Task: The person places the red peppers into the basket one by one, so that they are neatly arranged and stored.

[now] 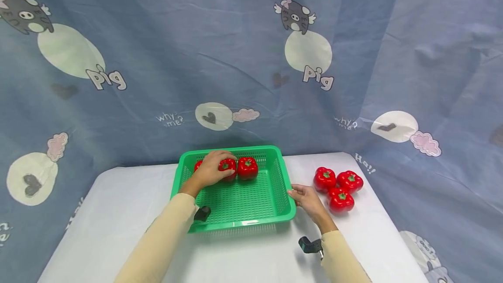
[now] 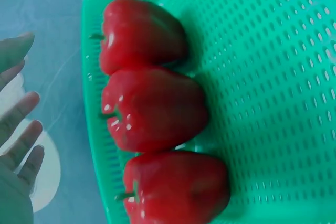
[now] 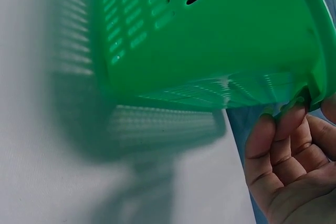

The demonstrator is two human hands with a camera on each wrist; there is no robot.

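Note:
A green plastic basket (image 1: 235, 204) with perforated sides holds three red bell peppers in a row along its far wall. The left pepper (image 1: 198, 165) is partly hidden; the middle pepper (image 1: 228, 170) and right pepper (image 1: 247, 168) sit beside it. Over the row is my left hand (image 1: 212, 169); in the left wrist view its fingers (image 2: 21, 114) are spread and apart from the peppers. At the basket's right side, my right hand (image 1: 308, 200) holds the rim, and in the right wrist view its curled fingers (image 3: 291, 121) reach under the edge.
To the right, three more red bell peppers (image 1: 340, 200) lie clustered on the white table (image 1: 118, 213). A blue curtain with pig prints (image 1: 235, 56) hangs behind the table. Dark wrist cameras (image 1: 310, 245) extend from the cream sleeves.

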